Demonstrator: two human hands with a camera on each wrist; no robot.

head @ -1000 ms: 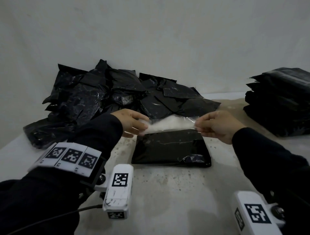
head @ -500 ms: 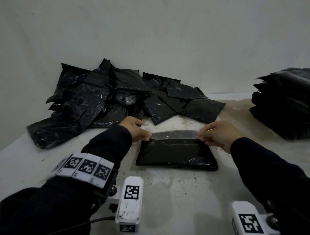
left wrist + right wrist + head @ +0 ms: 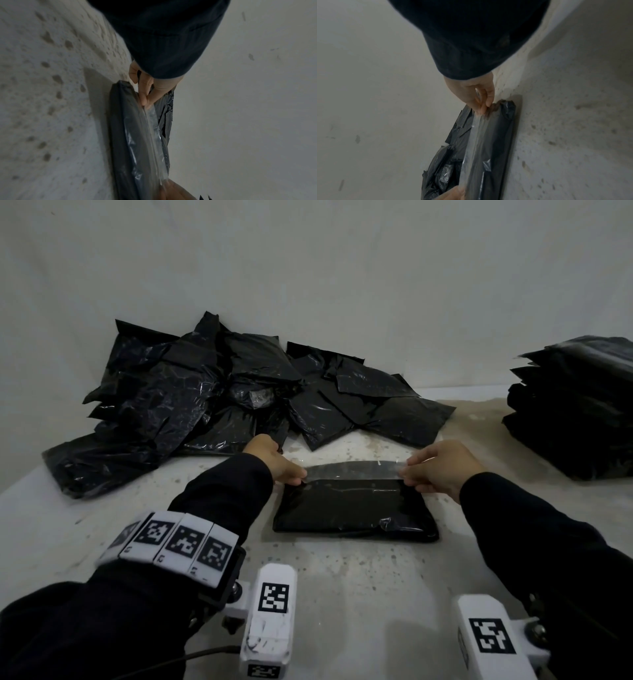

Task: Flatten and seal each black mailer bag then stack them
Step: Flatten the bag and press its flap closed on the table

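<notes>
A flat black mailer bag [image 3: 352, 513] lies on the speckled table in front of me. Its grey sealing flap [image 3: 352, 469] runs along the far edge, folded toward the bag. My left hand [image 3: 286, 472] pinches the flap's left end, and my right hand [image 3: 416, 474] pinches its right end. In the left wrist view the left hand [image 3: 145, 100] pinches the flap [image 3: 152, 132] above the bag [image 3: 123, 135]. The right wrist view has the right hand [image 3: 481, 108] pinching the flap [image 3: 475, 135] over the bag [image 3: 498, 142].
A loose heap of black mailer bags [image 3: 191, 398] lies at the back left against the white wall. A neat stack of black bags [image 3: 575, 412] stands at the right edge. The speckled table [image 3: 359, 594] stretches toward me.
The flap was held up and stretched a second ago; both hands have brought it down onto the bag's far edge. The view has shifted slightly lower and closer.
</notes>
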